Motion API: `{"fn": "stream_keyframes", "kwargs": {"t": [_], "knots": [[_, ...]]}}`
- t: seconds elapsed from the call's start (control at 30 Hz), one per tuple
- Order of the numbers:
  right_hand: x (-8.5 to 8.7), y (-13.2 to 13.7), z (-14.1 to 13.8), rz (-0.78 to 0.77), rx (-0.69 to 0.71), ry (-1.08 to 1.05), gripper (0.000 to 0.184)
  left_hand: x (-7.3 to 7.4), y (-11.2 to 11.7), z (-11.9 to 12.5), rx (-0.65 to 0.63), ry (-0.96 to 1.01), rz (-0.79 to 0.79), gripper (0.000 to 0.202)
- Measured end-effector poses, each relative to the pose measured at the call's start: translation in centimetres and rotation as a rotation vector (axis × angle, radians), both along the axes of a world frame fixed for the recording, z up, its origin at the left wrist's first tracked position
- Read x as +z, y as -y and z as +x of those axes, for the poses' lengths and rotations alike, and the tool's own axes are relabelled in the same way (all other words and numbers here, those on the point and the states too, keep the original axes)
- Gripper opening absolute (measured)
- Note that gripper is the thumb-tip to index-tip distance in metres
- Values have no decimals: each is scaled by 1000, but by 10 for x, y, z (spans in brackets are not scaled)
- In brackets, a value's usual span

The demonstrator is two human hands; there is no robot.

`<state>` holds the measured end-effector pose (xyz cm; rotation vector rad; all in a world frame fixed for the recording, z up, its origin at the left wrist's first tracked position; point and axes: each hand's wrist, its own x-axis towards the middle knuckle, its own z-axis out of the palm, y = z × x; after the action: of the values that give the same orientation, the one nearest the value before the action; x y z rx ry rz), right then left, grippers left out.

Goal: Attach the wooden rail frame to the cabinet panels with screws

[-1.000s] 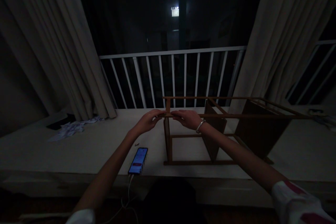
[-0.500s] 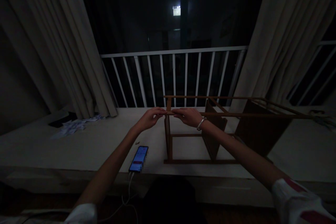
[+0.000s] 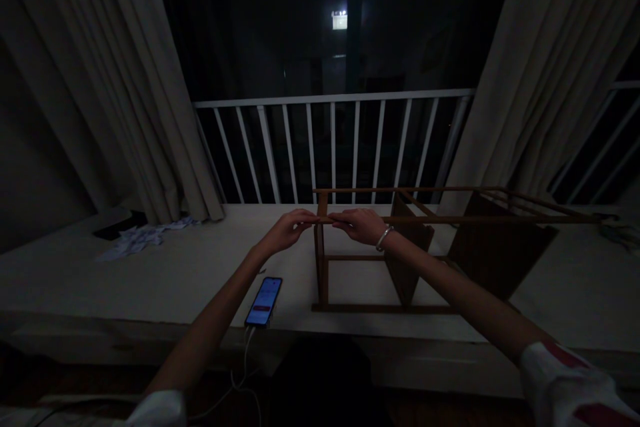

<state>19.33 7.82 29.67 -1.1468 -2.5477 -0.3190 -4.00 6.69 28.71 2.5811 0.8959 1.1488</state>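
Observation:
A brown wooden shelf rack (image 3: 395,308) lies on its side on the white window ledge, with slats and shelf boards between its rails. My left hand (image 3: 289,229) pinches the left end of its raised near rail, thumb under the fingers. Just to the right, my right hand (image 3: 362,224) grips the same rail close to the corner, a silver bracelet on the wrist. Only a small gap separates the two sets of fingertips. Any small piece between the fingers is too dark to make out.
A lit phone (image 3: 264,301) with a white cable (image 3: 246,363) plugged in lies at the ledge's front edge. Crumpled white papers (image 3: 137,239) are at the left by the curtain (image 3: 125,80). White railings (image 3: 333,99) stand behind the ledge.
Both hands stay at the rail's left end. The rack's raised far rail appears slightly lower, and the view has shifted a little.

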Motion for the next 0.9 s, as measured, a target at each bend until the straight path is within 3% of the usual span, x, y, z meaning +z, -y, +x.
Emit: {"fn": "stream_keyframes", "kwargs": {"t": [0.57, 0.9], "knots": [[-1, 2, -5, -61, -5, 22, 42, -10, -5, -5, -2, -2, -1, 25], [-9, 3, -6, -60, -11, 17, 41, -14, 3, -4, 80, 60, -68, 29]]}}
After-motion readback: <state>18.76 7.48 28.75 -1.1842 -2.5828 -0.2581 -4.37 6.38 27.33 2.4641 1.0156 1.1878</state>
